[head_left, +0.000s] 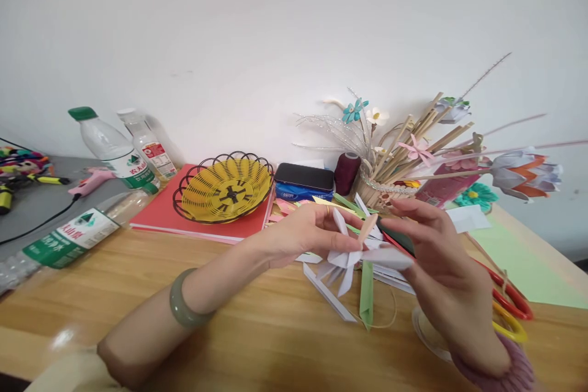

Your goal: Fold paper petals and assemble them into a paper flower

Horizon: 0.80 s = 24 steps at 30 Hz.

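A white folded paper flower point(350, 257) is held above the counter point(257, 318) between both hands. Left hand point(307, 234): grip closed, petals pinched from the left side. Right hand point(434, 251): grip closed on the flower's right edge, fingers curled over it; a thin wooden stick point(367, 228) is seen rising through the flower's middle, which hand pins it cannot be told. Flower is already folded into several pointed petals; stem seems set but not yet fixed, and no wrapping is seen, so the work is judged part done. Directly beneath the flower, a folded green paper strip point(366, 291) and white paper strips point(328, 293) are lying on the counter. To the right, red and yellow scissor handles point(509, 309). Behind the hands, a holder of sticks and finished paper flowers point(404, 159), a dark red thread spool point(347, 173), a black tin point(304, 182). Further left, a yellow wire basket point(223, 185) on a red folder point(160, 211), and water bottles point(114, 150).
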### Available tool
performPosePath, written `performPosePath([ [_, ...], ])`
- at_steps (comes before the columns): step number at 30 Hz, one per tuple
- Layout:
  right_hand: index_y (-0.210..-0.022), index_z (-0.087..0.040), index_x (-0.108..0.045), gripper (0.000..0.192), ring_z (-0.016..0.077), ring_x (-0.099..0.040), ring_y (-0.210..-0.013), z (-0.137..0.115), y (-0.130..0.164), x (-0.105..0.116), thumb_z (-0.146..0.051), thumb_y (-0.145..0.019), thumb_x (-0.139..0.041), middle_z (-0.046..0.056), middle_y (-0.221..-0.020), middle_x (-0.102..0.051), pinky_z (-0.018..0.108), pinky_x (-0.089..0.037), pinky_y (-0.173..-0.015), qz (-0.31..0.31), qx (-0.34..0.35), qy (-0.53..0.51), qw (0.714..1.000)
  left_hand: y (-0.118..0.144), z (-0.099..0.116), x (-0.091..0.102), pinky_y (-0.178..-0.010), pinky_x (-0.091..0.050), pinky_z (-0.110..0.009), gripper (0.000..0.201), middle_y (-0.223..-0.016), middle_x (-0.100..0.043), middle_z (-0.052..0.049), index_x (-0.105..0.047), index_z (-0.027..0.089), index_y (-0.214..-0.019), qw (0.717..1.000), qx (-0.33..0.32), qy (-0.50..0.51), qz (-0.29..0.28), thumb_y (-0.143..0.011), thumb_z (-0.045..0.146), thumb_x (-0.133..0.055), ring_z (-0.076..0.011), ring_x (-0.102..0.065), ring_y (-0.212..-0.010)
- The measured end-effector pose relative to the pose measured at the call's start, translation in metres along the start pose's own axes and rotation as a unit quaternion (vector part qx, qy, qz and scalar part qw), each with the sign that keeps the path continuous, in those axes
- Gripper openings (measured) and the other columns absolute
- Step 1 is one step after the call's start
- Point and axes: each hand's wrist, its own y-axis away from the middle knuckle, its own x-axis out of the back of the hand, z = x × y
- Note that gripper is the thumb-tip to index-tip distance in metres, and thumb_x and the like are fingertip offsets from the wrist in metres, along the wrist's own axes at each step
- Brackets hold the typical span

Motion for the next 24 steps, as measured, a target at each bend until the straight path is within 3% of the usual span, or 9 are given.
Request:
performPosePath([
  [2,-0.100,-0.029,-0.061,0.020,0.0215,-0.053,-0.103,0.000,0.002,-0.003,-0.021,-0.084,-0.051,0.005,-0.107,-0.055,0.036,-0.049,-0.080,0.057,-0.080,-0.018,0.995,-0.001,-0.003,-0.003,-0.066,-0.042,-0.026,0.025,-0.072,-0.061,-0.001,-0.063,0.013,-0.078,0.997,-0.016,0.022,0.070,-0.059,0.022,-0.075,-0.0100,-0.055,-0.064],
  [5,-0.097,-0.027,-0.062,0.015,0.0170,-0.060,-0.082,-0.001,0.003,-0.007,-0.026,-0.083,-0.054,0.003,-0.094,-0.062,0.028,-0.054,-0.066,0.049,-0.145,-0.058,0.987,-0.002,-0.009,-0.008,-0.064,-0.044,-0.026,0.023,-0.068,-0.059,0.000,-0.059,0.012,-0.067,0.991,-0.026,0.058,0.115,-0.056,0.020,-0.076,-0.0100,-0.055,-0.063],
  [9,-0.087,-0.023,-0.063,0.013,0.0151,-0.063,-0.070,-0.005,0.000,-0.007,-0.030,-0.076,-0.063,0.001,-0.080,-0.065,0.025,-0.054,-0.059,0.007,-0.211,-0.115,0.971,-0.003,-0.015,-0.008,-0.062,-0.045,-0.023,0.020,-0.068,-0.059,0.001,-0.060,0.013,-0.068,0.994,0.007,0.086,0.066,-0.055,0.017,-0.075,-0.0087,-0.055,-0.062],
  [13,-0.082,-0.021,-0.062,0.014,0.0140,-0.062,-0.066,-0.006,-0.005,-0.004,-0.033,-0.076,-0.064,0.000,-0.073,-0.064,0.023,-0.053,-0.058,-0.028,-0.279,-0.187,0.942,-0.003,-0.010,0.002,-0.067,-0.047,-0.027,0.035,-0.084,-0.064,-0.006,-0.066,0.014,-0.084,0.994,0.004,0.104,0.017,-0.071,0.046,-0.060,-0.0151,-0.060,-0.076],
  [15,-0.084,-0.021,-0.061,0.015,0.0130,-0.061,-0.063,-0.005,-0.007,-0.003,-0.033,-0.076,-0.063,0.000,-0.071,-0.063,0.023,-0.052,-0.057,-0.034,-0.292,-0.200,0.934,-0.003,-0.005,0.007,-0.072,-0.046,-0.028,0.043,-0.089,-0.065,-0.008,-0.066,0.014,-0.084,0.997,-0.021,0.061,0.051,-0.075,0.054,-0.053,-0.0172,-0.060,-0.083],
  [18,-0.083,-0.020,-0.062,0.018,0.0131,-0.060,-0.061,-0.007,-0.009,-0.004,-0.035,-0.073,-0.065,-0.001,-0.068,-0.063,0.024,-0.051,-0.056,-0.054,-0.294,-0.205,0.932,-0.003,0.000,0.006,-0.077,-0.044,-0.028,0.029,-0.087,-0.066,-0.006,-0.066,0.015,-0.080,0.991,-0.057,-0.056,0.109,-0.073,0.042,-0.061,-0.0156,-0.060,-0.083],
  [21,-0.078,-0.019,-0.063,0.021,0.0147,-0.061,-0.064,-0.009,-0.010,-0.007,-0.038,-0.071,-0.066,0.001,-0.069,-0.064,0.026,-0.051,-0.059,-0.087,-0.306,-0.190,0.929,-0.002,0.001,0.002,-0.073,-0.045,-0.028,0.018,-0.077,-0.065,-0.004,-0.063,0.013,-0.078,0.980,-0.030,-0.175,0.085,-0.066,0.026,-0.069,-0.0141,-0.060,-0.074],
  [24,-0.076,-0.018,-0.063,0.024,0.0147,-0.060,-0.064,-0.011,-0.011,-0.009,-0.042,-0.069,-0.067,0.001,-0.070,-0.065,0.025,-0.051,-0.059,-0.098,-0.319,-0.171,0.927,-0.001,-0.003,0.001,-0.068,-0.044,-0.026,0.024,-0.079,-0.065,-0.003,-0.062,0.014,-0.084,0.969,0.021,-0.244,0.038,-0.062,0.020,-0.070,-0.0139,-0.059,-0.072],
])
